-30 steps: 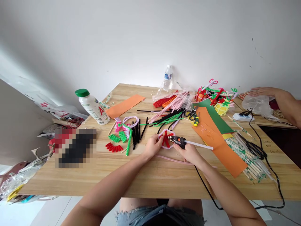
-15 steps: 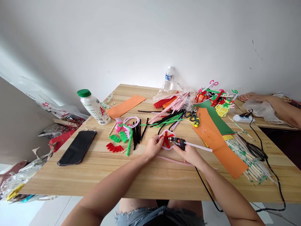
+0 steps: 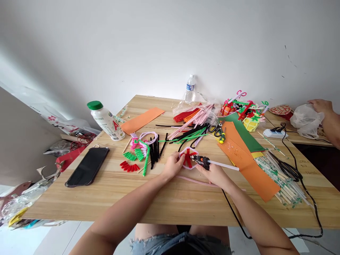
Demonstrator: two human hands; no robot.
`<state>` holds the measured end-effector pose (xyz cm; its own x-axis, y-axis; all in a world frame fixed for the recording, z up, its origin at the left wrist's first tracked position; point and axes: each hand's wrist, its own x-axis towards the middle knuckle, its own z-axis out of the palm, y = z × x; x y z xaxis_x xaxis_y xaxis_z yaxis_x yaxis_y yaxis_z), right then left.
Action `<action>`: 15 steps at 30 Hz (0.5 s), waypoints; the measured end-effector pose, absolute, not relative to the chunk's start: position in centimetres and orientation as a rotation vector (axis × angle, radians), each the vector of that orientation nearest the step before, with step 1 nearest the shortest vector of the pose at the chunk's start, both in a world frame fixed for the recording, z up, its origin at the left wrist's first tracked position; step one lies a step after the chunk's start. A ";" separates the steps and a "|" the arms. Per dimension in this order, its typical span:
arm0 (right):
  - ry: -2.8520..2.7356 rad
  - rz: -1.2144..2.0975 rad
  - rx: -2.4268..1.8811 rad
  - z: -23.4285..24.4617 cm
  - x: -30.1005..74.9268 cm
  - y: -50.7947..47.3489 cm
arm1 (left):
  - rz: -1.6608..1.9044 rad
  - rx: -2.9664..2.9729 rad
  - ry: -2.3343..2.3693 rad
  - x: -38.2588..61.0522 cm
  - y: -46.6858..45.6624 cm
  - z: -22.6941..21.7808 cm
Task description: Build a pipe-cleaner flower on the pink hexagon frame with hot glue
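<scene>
Far right, a co-worker's hand (image 3: pixel 320 105) has shifted onto a bag (image 3: pixel 305 120). My left hand (image 3: pixel 172 166) pinches the loop (image 3: pixel 187 157) on the counter (image 3: pixel 159 198); my right hand (image 3: pixel 214 172) grips the glue gun (image 3: pixel 201 161), nozzle at the loop. Gluing, I judge; next needs steadiness.

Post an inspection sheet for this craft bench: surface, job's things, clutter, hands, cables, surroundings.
Surface: wooden table, crowded with craft supplies.
Job's things: glue gun, nozzle at a pink-and-red pipe-cleaner piece.
Clutter: phone, green-capped bottle, water bottle, loose pipe cleaners, orange paper, scissors, stick bundle.
Hands: left hand grips the pipe-cleaner piece; right hand grips the glue gun; a co-worker's hand rests on a plastic bag at far right.
Cables: black cable runs from the glue gun off the near edge; a second cord loops to a power strip.
Surroundings: white wall behind; bags and scraps left of the table.
</scene>
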<state>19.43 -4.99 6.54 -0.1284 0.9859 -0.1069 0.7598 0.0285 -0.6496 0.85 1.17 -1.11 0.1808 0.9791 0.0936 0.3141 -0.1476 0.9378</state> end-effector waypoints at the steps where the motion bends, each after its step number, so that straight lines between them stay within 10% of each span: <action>1: -1.946 0.823 -1.775 6.7 19.4 -5.0 | 1.000 1.618 1.262 0.9 1.2 -1.1; 15: -1.826 1.184 -1.698 6.1 20.6 -4.4 | 1.036 1.618 1.267 0.9 1.0 -0.7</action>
